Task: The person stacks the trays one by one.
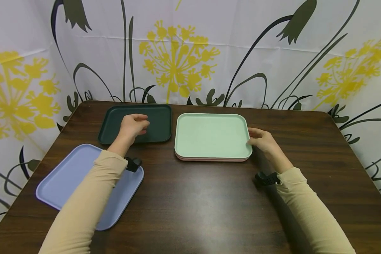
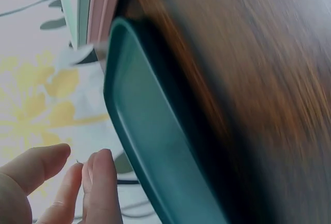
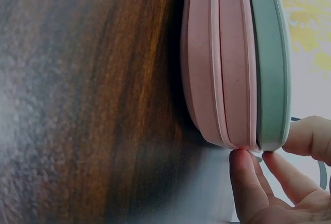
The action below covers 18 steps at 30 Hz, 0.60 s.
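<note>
A light green tray [image 1: 212, 135] tops a stack, with two pink trays [image 3: 238, 63] beneath it. At the stack's right end my right hand [image 1: 262, 141] pinches the light green tray's rim, thumb at its top edge. In the right wrist view, the fingertips [image 3: 241, 158] touch the ends of the light green and upper pink trays. Above the dark green tray [image 1: 157, 123] hovers my left hand [image 1: 133, 126], holding nothing, its fingers loosely bent with a gap to the thumb. Part of the dark green tray is hidden behind that hand.
A periwinkle-blue tray [image 1: 70, 169] lies angled at the table's left, partly under my left forearm. The dark wooden table [image 1: 203, 208] ends at the back against a white floral cloth [image 1: 241, 21].
</note>
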Tool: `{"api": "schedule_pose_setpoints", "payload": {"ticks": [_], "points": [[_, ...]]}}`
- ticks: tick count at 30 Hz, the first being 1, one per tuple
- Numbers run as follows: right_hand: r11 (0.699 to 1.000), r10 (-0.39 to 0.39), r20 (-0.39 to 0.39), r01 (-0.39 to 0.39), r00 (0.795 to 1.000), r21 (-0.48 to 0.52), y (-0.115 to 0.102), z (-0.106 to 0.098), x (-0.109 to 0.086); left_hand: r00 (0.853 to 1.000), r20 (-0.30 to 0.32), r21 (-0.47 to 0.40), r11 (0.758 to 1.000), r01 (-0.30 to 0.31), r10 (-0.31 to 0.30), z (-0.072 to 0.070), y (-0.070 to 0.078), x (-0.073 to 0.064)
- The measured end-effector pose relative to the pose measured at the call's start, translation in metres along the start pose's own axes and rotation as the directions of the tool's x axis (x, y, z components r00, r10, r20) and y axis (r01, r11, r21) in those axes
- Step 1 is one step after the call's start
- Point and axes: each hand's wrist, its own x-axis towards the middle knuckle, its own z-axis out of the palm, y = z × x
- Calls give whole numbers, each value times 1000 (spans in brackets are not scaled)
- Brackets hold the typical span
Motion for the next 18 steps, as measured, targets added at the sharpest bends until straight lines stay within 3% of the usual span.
{"api": "schedule_pose_setpoints", "payload": {"ticks": [18], "points": [[1000,10,-16,-10,1000,-18,-2,1,0,988,-147,54,997,54,-46,-57,-24,6]]}}
